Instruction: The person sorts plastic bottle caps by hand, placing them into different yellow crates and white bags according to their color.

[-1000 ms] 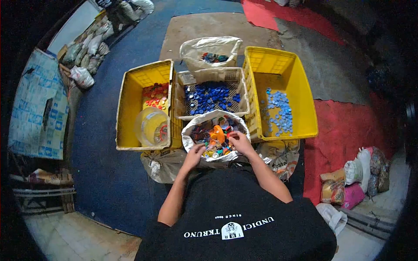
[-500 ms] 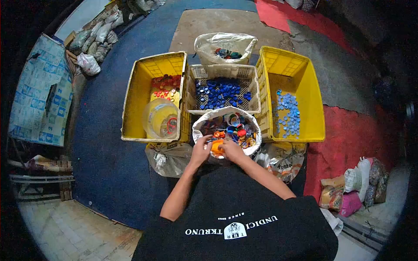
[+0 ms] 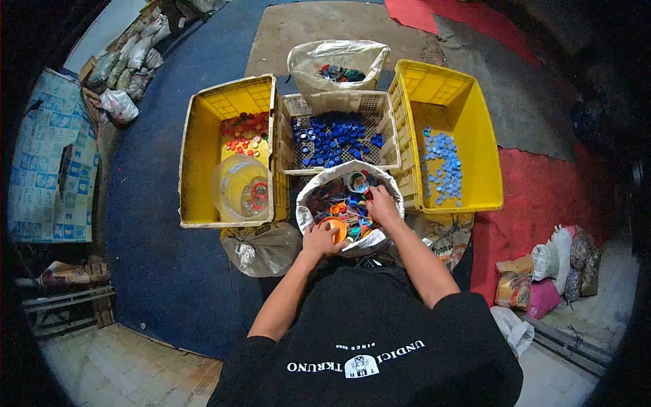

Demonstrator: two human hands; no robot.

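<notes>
A white sack [image 3: 303, 211] with its rim rolled open stands right in front of me, filled with mixed plastic bottle caps [image 3: 352, 208]. At its near left side my left hand [image 3: 320, 241] grips a wide orange lid [image 3: 336, 228], fingers over the lid's edge. My right hand [image 3: 384, 206] reaches over the right part of the sack, fingers bent down among the caps. Its fingertips are partly hidden, and I cannot tell what they pinch.
Behind the sack, a white crate [image 3: 397, 157] holds dark blue caps. The left yellow bin [image 3: 196, 163] contains red caps and a clear round container [image 3: 230, 186]; light blue caps lie in the right yellow bin [image 3: 475, 136]. Another sack [image 3: 312, 78] of caps stands beyond the crate.
My right hand has left the orange lid and moved right and away from me over the caps. My left hand keeps the lid, now lower at the near left rim. The view has shifted slightly.
</notes>
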